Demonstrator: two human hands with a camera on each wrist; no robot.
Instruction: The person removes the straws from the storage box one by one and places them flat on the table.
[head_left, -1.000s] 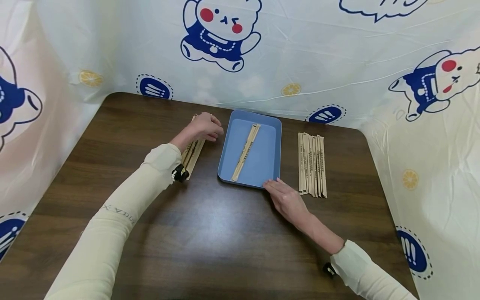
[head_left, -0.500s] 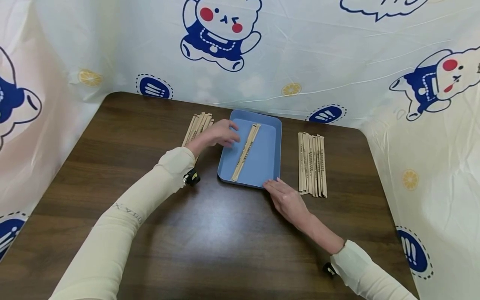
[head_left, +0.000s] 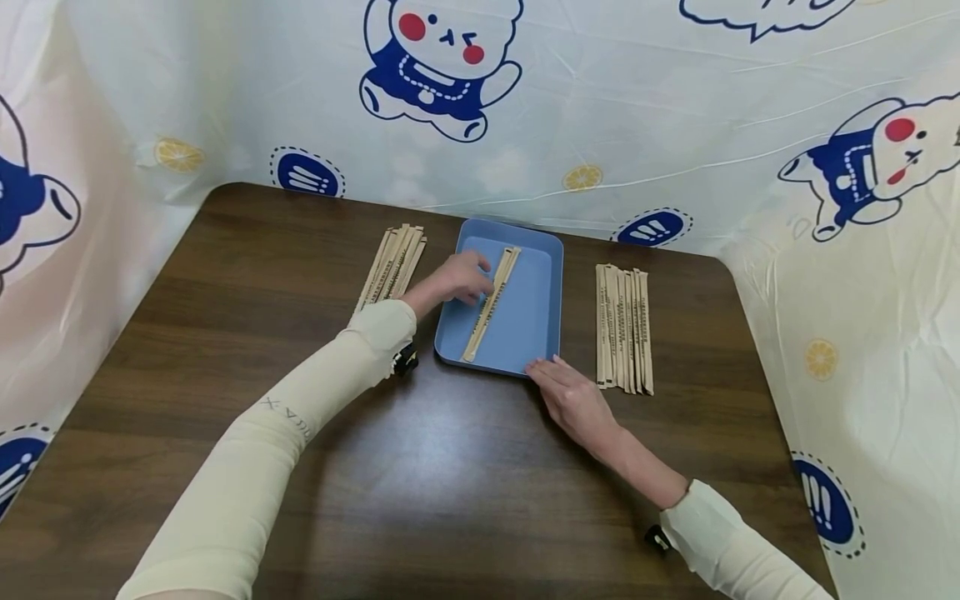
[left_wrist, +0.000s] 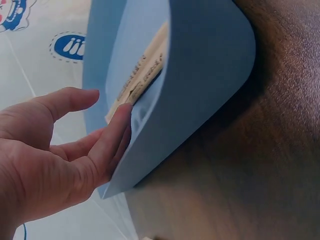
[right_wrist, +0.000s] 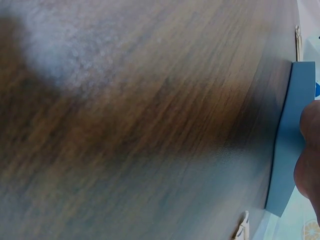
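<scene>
My left hand [head_left: 467,277] is over the left side of the blue tray [head_left: 528,333], beside slim paper-wrapped chopsticks [head_left: 486,321] that lie slanted inside. In the left wrist view, thumb and fingers stand apart, and one fingertip overlaps the near end of the wrapper [left_wrist: 145,70]. Nothing sits between thumb and fingers there. My right hand [head_left: 576,402] holds the tray's near right corner, with fingertips over the rim. The right wrist view shows only part of this hand [right_wrist: 311,150], against the tray's outer wall [right_wrist: 291,130].
Several wrapped chopsticks [head_left: 392,265] lie in a bundle left of the tray, partly behind the left sleeve. Another row of wrapped chopsticks [head_left: 624,329] lies to the right. The brown wooden table [head_left: 420,492] meets a printed curtain [head_left: 637,100] at the back and sides.
My left hand has moved right, from above the left bundle to over the tray beside the chopsticks, uncovering more of the bundle. My right hand and the tray have stayed in place.
</scene>
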